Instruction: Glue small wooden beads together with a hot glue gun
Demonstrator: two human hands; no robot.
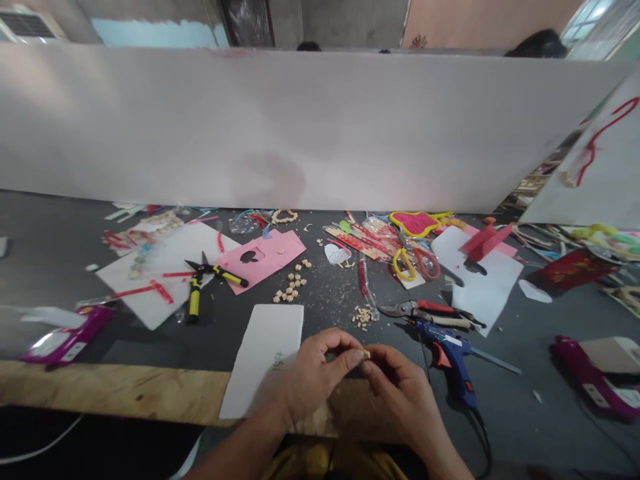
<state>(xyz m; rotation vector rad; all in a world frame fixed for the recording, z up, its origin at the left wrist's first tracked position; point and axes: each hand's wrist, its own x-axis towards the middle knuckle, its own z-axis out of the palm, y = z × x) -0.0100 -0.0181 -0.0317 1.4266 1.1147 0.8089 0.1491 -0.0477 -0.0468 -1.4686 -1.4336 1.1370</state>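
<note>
Dark counter before a pale upright panel. From left to right: yellow-and-black pliers, lying open across white and pink paper; a loose group of small wooden pieces; the left hand, thumb and fingertips closed together on one small pale piece; the right hand, fingertips pinched at the same piece's other side; a blue glue gun, just beside red-handled pruning shears.
</note>
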